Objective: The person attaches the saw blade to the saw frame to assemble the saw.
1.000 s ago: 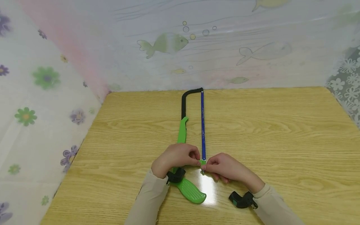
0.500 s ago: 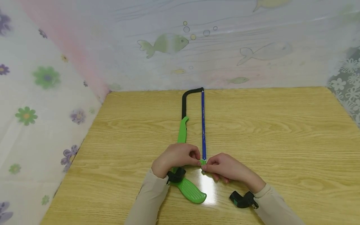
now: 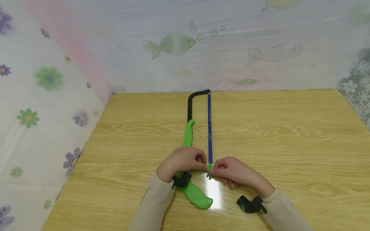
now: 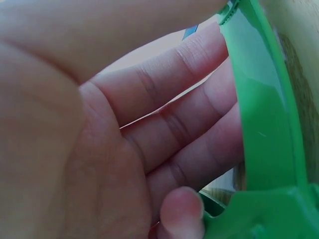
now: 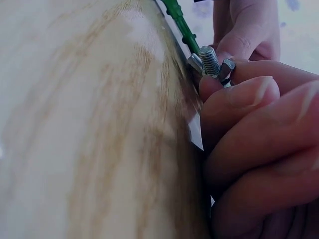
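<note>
A hacksaw with a green handle (image 3: 198,196), black front frame (image 3: 189,107) and blue blade (image 3: 210,128) lies flat on the table. My left hand (image 3: 182,160) reaches over the green frame and grips the green part at the blade's near end. In the left wrist view, several fingers lie against the green frame (image 4: 264,109). From the other side my right hand (image 3: 235,170) pinches a metal wing nut (image 3: 208,175) at that same end. The right wrist view shows the threaded bolt (image 5: 209,59) sticking out between the nut's wings, fingertips right at them.
The wood-grain table (image 3: 274,134) extends on both sides of the saw. Behind it hangs a pale sheet (image 3: 225,64) with fish drawings, and a flowered sheet (image 3: 57,106) is at the left. Black wrist cameras sit on both sleeves.
The right fingers have shifted slightly at the wing nut, and its wings now show more plainly below the fingertips. The left hand keeps its grip; the saw stays in place.
</note>
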Motion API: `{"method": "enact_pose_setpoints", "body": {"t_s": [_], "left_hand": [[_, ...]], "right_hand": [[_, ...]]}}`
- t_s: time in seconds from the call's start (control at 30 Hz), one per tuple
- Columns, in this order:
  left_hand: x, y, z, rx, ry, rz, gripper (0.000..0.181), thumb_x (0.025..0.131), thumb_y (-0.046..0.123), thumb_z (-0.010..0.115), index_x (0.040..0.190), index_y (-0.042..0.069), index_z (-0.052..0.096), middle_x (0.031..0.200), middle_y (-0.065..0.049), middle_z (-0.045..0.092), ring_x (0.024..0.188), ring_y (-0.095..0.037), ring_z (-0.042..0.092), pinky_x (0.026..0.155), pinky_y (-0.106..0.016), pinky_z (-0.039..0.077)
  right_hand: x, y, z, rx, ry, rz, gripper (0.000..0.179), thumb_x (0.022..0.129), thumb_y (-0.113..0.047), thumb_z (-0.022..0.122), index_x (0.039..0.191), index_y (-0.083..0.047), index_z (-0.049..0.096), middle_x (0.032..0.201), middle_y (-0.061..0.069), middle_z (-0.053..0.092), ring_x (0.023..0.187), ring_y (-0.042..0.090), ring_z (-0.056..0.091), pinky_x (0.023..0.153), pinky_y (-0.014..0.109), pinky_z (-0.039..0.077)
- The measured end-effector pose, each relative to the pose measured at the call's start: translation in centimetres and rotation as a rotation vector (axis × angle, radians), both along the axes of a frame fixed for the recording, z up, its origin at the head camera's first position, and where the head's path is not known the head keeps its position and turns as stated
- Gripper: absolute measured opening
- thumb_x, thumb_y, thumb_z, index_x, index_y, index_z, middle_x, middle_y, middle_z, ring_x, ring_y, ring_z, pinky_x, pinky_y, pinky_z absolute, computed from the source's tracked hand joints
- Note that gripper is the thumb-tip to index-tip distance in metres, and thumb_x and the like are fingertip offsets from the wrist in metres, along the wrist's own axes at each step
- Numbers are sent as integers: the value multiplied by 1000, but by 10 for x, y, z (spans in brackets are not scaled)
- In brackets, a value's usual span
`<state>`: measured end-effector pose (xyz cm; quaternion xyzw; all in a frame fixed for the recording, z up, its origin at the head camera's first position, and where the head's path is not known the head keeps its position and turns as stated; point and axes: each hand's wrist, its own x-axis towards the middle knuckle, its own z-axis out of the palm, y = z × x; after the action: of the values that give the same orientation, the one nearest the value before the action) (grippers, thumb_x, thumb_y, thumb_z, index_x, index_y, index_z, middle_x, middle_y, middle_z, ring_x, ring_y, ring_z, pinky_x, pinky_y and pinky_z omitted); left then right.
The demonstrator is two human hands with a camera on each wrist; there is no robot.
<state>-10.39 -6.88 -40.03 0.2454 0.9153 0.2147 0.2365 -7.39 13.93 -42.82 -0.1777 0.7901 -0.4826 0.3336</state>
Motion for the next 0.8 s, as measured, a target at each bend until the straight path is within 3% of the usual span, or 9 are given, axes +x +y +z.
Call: {"method": "enact_pose_setpoints", "body": {"t_s": [0.8], "left_hand": [[0,0,2,6,-7,-5,12,76,41,66,77,32,59,68,16,54,62,-3,49,60,-24,39]], "right_hand": [[-1,2,-3,-37,-15,-4,30,85,-40,57,79,-11,61,51,-1,48,34,10,40,35,28,40]]}}
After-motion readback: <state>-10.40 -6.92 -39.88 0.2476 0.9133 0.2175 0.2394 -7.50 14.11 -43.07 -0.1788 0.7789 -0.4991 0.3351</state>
